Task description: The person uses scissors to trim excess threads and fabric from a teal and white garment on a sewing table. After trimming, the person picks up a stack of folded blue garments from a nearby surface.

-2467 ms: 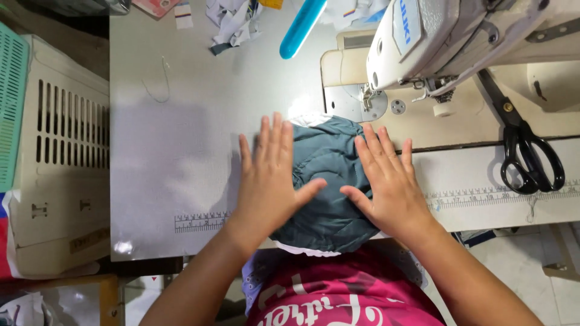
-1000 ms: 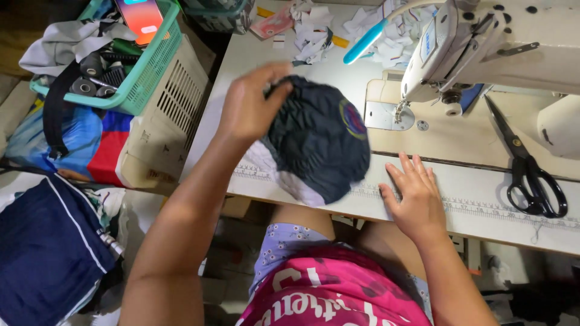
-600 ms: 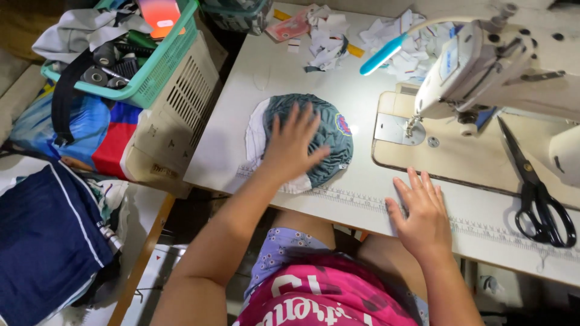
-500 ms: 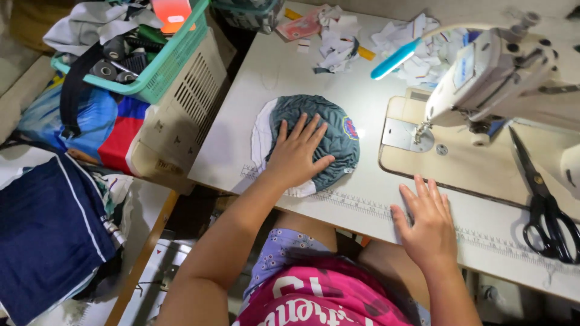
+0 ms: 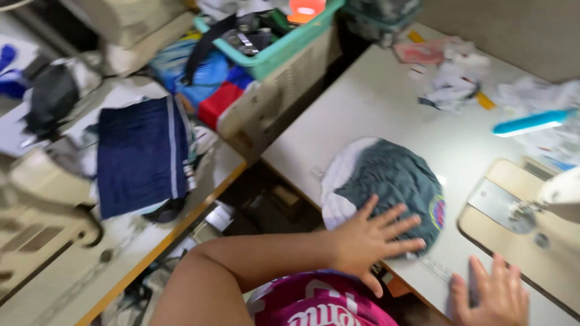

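A: Where was the round dark grey-green fabric piece with white lining point(image 5: 386, 181) placed?

B: On the white sewing table point(image 5: 368, 102). It was pressed by the left hand point(image 5: 368, 241), fingers spread, nothing gripped.

A: And the right hand point(image 5: 492, 299)?

B: Laid flat, open, on the table edge.

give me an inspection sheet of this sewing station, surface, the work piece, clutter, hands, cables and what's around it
Surface: white sewing table, mostly bare at its near left part.
Work piece: round dark teal fabric piece with white lining showing, lying flat.
Clutter: paper and cloth scraps, blue tube light at the far edge.
Hands: left hand spread flat on the fabric piece; right hand flat on the table edge.
Cables: nothing seen.
Surroundings: green basket of items, navy cloth on a side bench, sewing machine at right.
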